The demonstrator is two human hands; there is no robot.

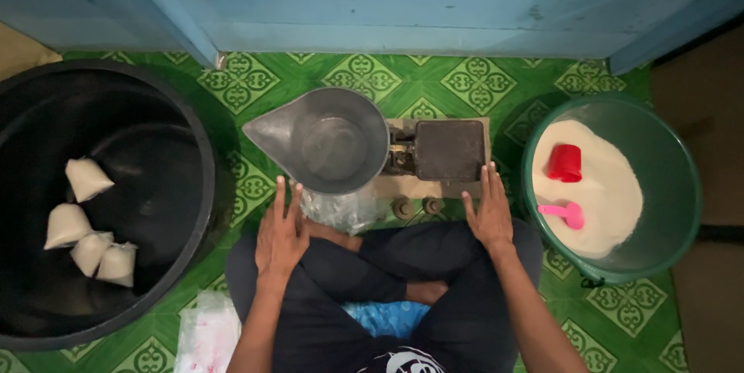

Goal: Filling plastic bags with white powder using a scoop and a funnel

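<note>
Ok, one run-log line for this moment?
left hand: flat by scoop pan | right hand: flat by scale | green tub: white grains, red cup

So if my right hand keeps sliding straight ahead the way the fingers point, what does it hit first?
Your right hand points up and slightly left, so it would most likely meet the dark flat plate of the weighing scale first. The fingers look right at its edge, though depth is hard to judge.

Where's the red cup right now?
In the head view, the red cup lies on the white grains in the green basin at the person's right, just above the pink scoop and beyond the right hand.
</note>
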